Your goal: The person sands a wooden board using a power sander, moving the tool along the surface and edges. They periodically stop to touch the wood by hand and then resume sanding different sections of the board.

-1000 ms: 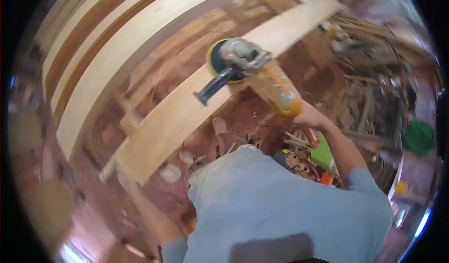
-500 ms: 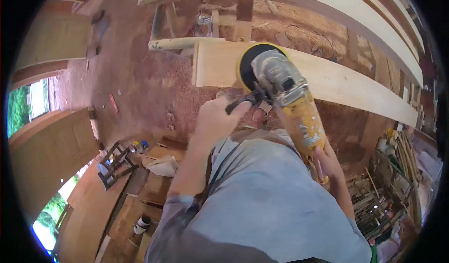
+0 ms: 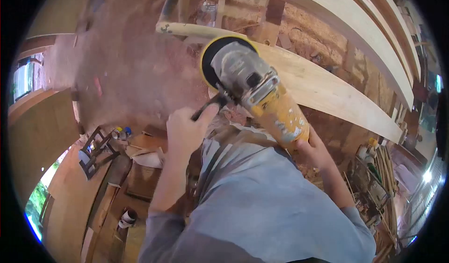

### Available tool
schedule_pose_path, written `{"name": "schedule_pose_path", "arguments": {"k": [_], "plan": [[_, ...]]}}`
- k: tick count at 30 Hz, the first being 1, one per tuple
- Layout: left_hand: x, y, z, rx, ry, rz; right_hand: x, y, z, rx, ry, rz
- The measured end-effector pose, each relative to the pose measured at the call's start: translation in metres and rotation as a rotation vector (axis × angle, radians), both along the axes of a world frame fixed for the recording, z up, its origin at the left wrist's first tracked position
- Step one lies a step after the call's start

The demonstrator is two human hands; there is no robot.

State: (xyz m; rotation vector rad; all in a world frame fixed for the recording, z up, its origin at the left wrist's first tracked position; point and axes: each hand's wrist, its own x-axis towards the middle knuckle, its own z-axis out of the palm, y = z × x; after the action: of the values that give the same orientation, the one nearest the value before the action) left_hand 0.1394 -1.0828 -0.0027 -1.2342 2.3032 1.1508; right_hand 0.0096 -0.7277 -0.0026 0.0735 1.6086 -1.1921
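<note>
A yellow and grey power sander [image 3: 276, 111] with a round black, yellow-edged disc [image 3: 213, 59] lies over the left end of a pale wooden board [image 3: 322, 83]. My left hand [image 3: 189, 125] is wrapped round the sander's black side handle [image 3: 206, 108]. At the rear of the yellow body, my right hand [image 3: 312, 148] grips the tool, with its fingers partly hidden beneath. The disc covers the board's near end, so contact between them cannot be made out. Haze like dust hangs left of the disc.
More long pale boards [image 3: 346, 24] run across the upper right. A dark wooden frame [image 3: 96, 153] and a white cup-like container [image 3: 127, 218] are at lower left. Thin sticks [image 3: 386, 169] and clutter lie at right. Wooden panels [image 3: 47, 127] stand at far left.
The sander and both hands have shifted left in view, the disc now over the board's left end. The view has turned somewhat, and the dusty haze at left is thicker.
</note>
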Motion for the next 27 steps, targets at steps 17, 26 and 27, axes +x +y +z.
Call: {"name": "schedule_pose_path", "arguments": {"k": [17, 26, 27], "plan": [[-0.02, 0.028, 0.004, -0.092, -0.012, -0.304, -0.004, 0.032, 0.002, -0.067, 0.044, -0.033], [-0.073, -0.03, 0.008, -0.133, -0.065, -0.364, -0.028, -0.012, -0.038, -0.16, 0.109, -0.101], [-0.08, -0.036, -0.004, -0.13, 0.0, -0.4, -0.032, -0.019, -0.036, -0.184, 0.111, -0.082]]}}
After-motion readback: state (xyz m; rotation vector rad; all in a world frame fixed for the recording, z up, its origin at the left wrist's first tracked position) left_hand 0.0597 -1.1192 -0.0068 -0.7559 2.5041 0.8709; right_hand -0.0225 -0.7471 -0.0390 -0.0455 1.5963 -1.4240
